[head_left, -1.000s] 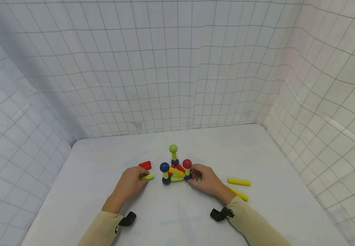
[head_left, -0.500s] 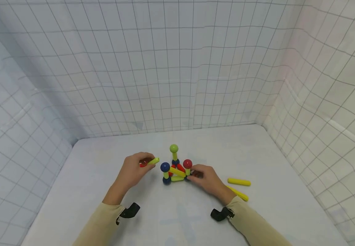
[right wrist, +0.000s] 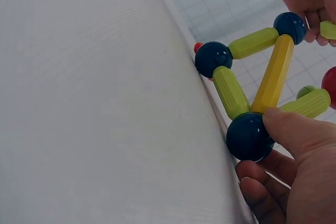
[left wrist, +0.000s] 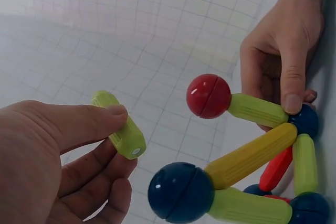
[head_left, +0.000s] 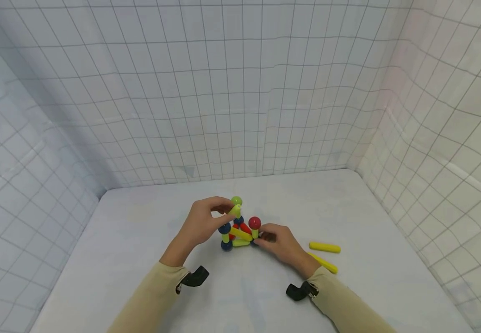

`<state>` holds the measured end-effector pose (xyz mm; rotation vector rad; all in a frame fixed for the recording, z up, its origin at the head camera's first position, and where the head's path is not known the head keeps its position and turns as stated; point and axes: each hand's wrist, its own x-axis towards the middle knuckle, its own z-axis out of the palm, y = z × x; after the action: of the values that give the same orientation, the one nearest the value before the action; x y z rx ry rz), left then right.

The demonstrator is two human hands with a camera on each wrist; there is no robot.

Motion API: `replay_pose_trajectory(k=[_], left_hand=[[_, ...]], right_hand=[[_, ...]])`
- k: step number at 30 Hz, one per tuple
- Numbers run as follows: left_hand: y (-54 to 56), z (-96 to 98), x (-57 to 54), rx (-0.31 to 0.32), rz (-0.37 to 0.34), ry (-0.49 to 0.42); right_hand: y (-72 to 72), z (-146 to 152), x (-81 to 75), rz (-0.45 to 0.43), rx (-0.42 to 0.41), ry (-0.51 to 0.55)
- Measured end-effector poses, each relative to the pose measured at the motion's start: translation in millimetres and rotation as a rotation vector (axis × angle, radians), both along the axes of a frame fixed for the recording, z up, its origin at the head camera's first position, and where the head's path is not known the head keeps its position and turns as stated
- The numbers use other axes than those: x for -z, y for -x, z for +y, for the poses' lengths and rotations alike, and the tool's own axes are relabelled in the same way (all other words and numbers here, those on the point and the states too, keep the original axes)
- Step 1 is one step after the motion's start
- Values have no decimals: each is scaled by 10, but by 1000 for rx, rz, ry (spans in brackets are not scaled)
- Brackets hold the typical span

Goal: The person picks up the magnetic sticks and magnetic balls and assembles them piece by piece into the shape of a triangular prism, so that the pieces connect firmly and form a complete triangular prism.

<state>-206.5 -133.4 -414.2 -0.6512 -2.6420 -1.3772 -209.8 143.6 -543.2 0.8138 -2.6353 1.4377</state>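
My left hand (head_left: 204, 219) pinches a short lime-green magnetic rod (left wrist: 128, 140) between thumb and fingers, held up over the structure of rods and balls. With thumb and fingertips, my right hand (head_left: 279, 243) grips the dark blue ball (right wrist: 249, 137) at the structure's near right corner. Above that corner stands a lime rod topped by a red ball (head_left: 254, 223). A yellow rod (left wrist: 252, 156) slants from the gripped ball up to the raised blue ball (left wrist: 181, 192). At the back is a green ball (head_left: 236, 200), partly behind the left hand. Red rods (head_left: 245, 228) show in the base.
Two loose yellow rods lie right of the right hand: one farther back (head_left: 325, 247), and a nearer rod (head_left: 325, 264) partly covered by the right forearm. Grid-patterned white walls (head_left: 223, 106) enclose the white table (head_left: 140, 199) at the back and sides.
The left hand has lifted the lime rod off the table and carried it rightward over the structure. The red piece seen earlier at left is no longer visible. My right hand stays put.
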Motion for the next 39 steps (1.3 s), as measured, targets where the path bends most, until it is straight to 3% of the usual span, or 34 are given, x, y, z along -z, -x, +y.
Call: replay_pose_trajectory(k=[9,20,39], left_hand=[[25,84,181,95,40,106],[32,98,178,129,4,176],[57,160,180,109,-65,246]], right_hand=[[-7,9,1,14,1,4],[10,13,10,24,-4,9],[-1,17,5,22,-6,13]])
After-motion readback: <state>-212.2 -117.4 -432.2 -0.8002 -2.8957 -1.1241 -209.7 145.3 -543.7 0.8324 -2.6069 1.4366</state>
